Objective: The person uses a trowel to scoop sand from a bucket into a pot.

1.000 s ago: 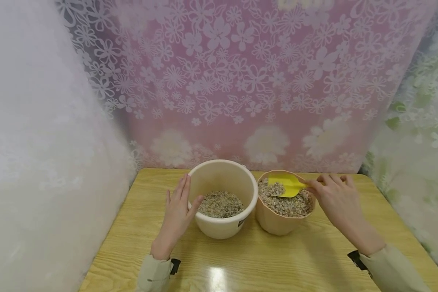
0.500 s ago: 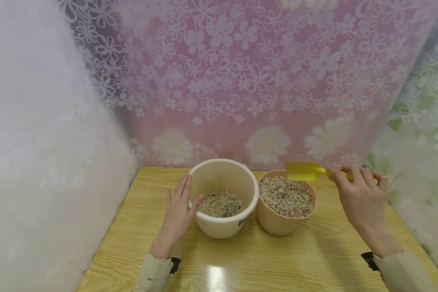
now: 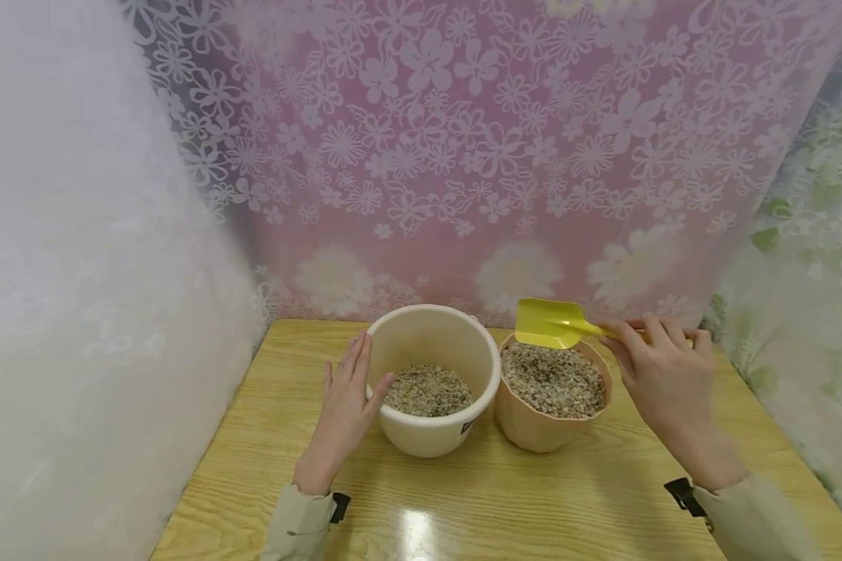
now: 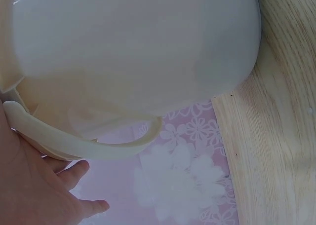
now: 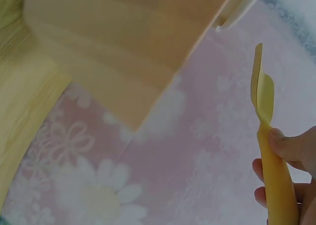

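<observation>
My left hand [image 3: 342, 409] rests with straight fingers against the left rim of a cream plastic bucket [image 3: 424, 442]. Gravel [image 3: 429, 391] covers the bucket's bottom. The bucket's curved handle [image 4: 98, 147] hangs beside that hand in the left wrist view. My right hand [image 3: 670, 382] grips a small yellow shovel [image 3: 549, 322] by its handle [image 5: 279, 185], thumb on top. Its blade hangs above the back rim of a peach faceted pot [image 3: 536, 432], apart from the gravel, and no gravel shows on it. Gravel [image 3: 557, 386] nearly fills this pot, with a darker hollow near the back.
Bucket and pot stand side by side on a wooden table [image 3: 519, 506]. A pink flowered curtain [image 3: 449, 171] hangs behind the table's back edge. Pale sheets close in the left [image 3: 98, 312] and right [image 3: 807, 312] sides.
The shovel, with gravel on its blade in the pot a second ago, rose to the right, then came back left above the pot's back rim. My left hand has stayed on the bucket.
</observation>
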### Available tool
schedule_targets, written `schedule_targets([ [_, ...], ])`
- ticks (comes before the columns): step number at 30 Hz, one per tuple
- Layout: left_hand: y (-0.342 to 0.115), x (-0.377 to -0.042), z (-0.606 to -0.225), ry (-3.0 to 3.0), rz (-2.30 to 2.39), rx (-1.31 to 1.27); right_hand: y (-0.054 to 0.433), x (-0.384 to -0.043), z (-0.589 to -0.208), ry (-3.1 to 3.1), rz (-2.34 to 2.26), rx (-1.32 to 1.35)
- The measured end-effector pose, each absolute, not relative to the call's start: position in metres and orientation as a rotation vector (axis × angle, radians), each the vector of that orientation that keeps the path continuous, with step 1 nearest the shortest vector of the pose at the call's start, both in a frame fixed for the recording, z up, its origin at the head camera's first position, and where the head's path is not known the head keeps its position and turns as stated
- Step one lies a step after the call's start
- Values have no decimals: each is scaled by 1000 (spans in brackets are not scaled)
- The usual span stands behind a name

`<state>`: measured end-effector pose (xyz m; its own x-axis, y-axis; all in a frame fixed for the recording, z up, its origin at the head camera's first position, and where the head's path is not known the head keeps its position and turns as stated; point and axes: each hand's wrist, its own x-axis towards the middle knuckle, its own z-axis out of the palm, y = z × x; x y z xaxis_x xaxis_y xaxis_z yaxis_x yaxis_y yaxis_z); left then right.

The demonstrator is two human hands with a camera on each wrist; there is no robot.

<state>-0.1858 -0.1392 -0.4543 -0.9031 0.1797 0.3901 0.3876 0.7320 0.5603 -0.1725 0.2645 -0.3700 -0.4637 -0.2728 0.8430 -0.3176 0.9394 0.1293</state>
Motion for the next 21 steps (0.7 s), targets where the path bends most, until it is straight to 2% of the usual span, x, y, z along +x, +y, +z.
schedule_targets([
  [10,-140,-186,-454,-2631,-952,-437,199,-198,-356,-2146,-54,662],
  [21,-139,-184,-449,-2653,-957,-421,124,-234,-355,-2348,-679,857],
])
